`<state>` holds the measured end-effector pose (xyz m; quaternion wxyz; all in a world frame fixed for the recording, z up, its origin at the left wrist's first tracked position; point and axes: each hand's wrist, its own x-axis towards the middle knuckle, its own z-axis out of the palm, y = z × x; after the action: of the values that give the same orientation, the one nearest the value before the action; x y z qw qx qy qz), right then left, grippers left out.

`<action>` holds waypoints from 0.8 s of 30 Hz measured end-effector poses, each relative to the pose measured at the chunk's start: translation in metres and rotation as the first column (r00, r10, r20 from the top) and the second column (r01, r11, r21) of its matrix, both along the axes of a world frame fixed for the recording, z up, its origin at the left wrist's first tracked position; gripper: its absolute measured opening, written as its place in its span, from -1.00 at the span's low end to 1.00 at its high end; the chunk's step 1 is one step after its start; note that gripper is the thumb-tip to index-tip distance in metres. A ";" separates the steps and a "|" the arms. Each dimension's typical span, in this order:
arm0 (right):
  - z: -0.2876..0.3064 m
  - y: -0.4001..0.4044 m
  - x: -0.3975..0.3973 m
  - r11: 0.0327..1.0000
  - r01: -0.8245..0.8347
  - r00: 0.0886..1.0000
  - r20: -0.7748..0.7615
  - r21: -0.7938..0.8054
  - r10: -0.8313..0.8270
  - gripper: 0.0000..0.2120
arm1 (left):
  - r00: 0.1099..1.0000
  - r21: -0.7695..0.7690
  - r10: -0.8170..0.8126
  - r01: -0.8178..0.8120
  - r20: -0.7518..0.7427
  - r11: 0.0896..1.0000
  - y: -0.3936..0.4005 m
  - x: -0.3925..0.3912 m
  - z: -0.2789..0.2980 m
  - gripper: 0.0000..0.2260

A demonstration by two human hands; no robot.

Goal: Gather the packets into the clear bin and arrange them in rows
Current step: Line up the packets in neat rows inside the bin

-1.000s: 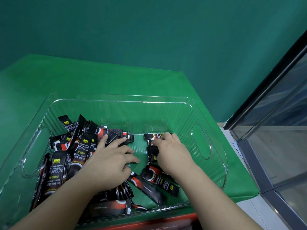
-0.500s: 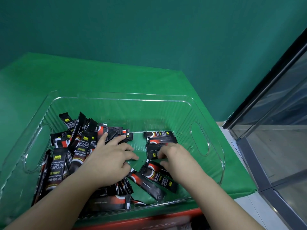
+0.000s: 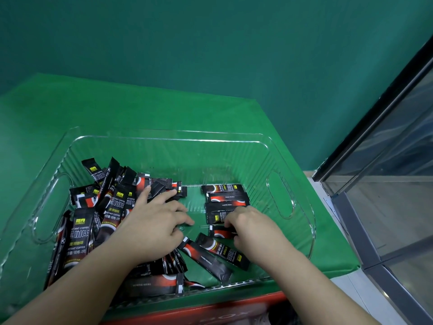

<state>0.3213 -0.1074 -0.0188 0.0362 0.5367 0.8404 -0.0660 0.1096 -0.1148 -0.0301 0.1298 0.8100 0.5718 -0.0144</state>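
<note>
Fingers of the right hand (image 3: 251,227) curl, seemingly pinching a packet (image 3: 222,231) below the short row (image 3: 225,199), while the left hand (image 3: 152,227) lies spread on loose packets (image 3: 103,207) inside the clear bin (image 3: 164,139).

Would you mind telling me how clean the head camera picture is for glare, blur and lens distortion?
Head view: wide-angle bending curves the clear bin rim and the green table edge; bright glints run along the bin's rim and ribbed walls; lighting is even, shadows soft; print on the loose packets at left reads sharply, while the red box at the bottom edge is blurred.
</note>
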 end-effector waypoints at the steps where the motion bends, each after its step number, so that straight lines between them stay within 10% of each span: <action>1: -0.001 0.000 0.001 1.000 0.006 1.000 0.009 0.022 -0.006 -0.60 | 1.000 -0.001 0.000 0.000 0.000 1.000 0.000 0.000 0.000 -0.62; 8: 0.001 -0.007 -0.006 0.994 -0.016 0.988 -0.154 -0.110 -0.001 -0.71 | 1.000 0.001 0.000 0.000 -0.012 1.000 0.001 0.000 0.000 -0.56; 24: 0.002 -0.007 -0.001 0.997 -0.045 0.998 0.034 -0.062 0.047 -0.74 | 1.000 0.013 0.008 -0.008 0.011 1.000 0.001 0.001 -0.001 -0.63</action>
<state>0.3200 -0.1140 -0.0172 0.0688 0.5168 0.8495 -0.0812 0.1103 -0.1138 -0.0310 0.1277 0.8085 0.5744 -0.0056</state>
